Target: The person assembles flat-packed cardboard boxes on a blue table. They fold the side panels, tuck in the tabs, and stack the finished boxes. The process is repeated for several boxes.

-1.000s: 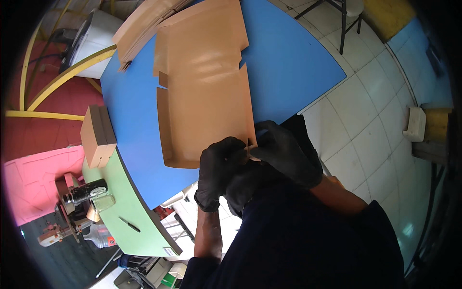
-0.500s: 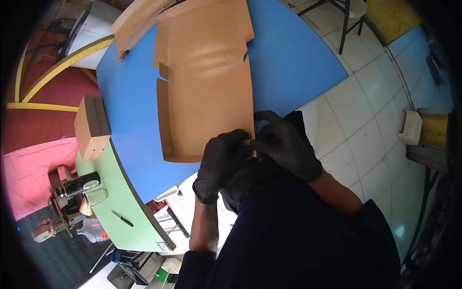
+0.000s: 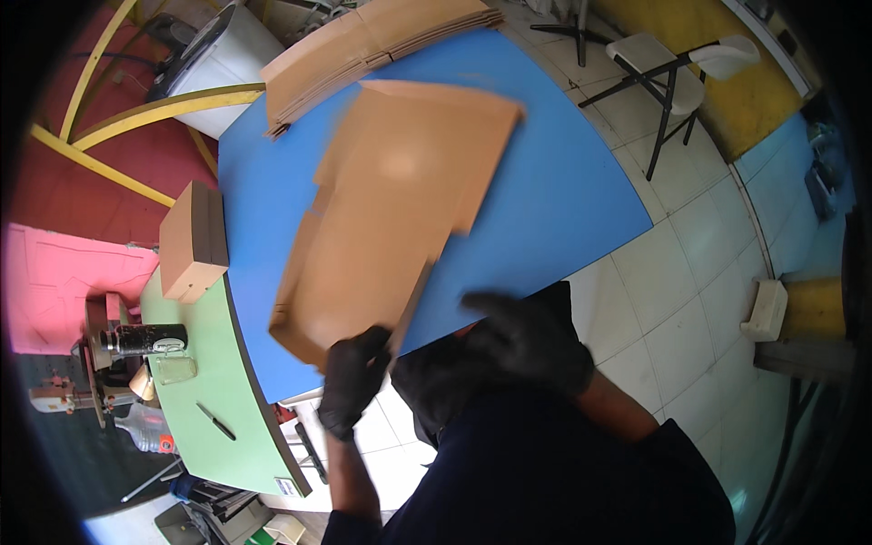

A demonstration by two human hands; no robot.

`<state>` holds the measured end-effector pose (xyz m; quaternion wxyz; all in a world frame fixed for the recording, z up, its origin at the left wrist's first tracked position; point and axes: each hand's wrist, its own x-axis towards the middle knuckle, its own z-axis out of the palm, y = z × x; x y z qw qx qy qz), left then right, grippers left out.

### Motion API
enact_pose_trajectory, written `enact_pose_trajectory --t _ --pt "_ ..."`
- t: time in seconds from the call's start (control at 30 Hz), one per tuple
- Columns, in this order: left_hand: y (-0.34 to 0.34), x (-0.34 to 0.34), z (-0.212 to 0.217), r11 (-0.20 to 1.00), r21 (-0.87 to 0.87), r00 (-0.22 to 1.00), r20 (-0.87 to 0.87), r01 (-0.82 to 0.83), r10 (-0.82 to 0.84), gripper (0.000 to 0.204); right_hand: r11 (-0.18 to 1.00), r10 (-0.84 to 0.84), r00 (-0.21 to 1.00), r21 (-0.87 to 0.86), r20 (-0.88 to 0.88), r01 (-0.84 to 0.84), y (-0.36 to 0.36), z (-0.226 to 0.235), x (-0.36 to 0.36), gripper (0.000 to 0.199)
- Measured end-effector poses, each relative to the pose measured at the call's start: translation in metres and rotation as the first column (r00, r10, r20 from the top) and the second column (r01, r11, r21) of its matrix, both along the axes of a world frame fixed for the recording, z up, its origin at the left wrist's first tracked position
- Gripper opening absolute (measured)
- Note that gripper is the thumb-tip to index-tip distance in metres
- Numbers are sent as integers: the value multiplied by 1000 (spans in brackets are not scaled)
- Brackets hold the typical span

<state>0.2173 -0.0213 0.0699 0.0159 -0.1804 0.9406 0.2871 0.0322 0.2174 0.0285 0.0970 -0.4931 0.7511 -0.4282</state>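
Observation:
A partly folded brown cardboard box [image 3: 391,200] lies slanted on the blue tabletop [image 3: 563,173], its near side walls raised and its far panel spread flat. My left hand [image 3: 352,381], in a black glove, is closed on the box's near right corner. Away from the cardboard, to the right and close to my body, my right hand [image 3: 531,343] is in a black glove too. It is blurred, with its fingers reaching out and apart and nothing seen between them.
Stacked flat cardboard blanks [image 3: 363,54] lie along the table's far edge. A closed brown box [image 3: 195,241] stands at the left, by a green table [image 3: 204,377] bearing a knife [image 3: 216,421], a dark jar [image 3: 145,340] and a glass [image 3: 176,368]. A folding chair [image 3: 668,77] stands far right.
The box has turned clockwise, its near end swinging left and toward me with my left hand. My right hand has let go of its edge and moved away to the right.

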Motion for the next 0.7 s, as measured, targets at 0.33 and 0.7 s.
enact_pose_trajectory --t 0.33,0.7 --pt "49 -40 -21 936 -304 950 -194 177 -243 58 965 121 890 264 -440 -1 25 -4 -52 72" --pt "35 -70 -27 990 25 945 -301 138 -124 23 981 -178 951 29 -252 191 35 -22 -67 30"
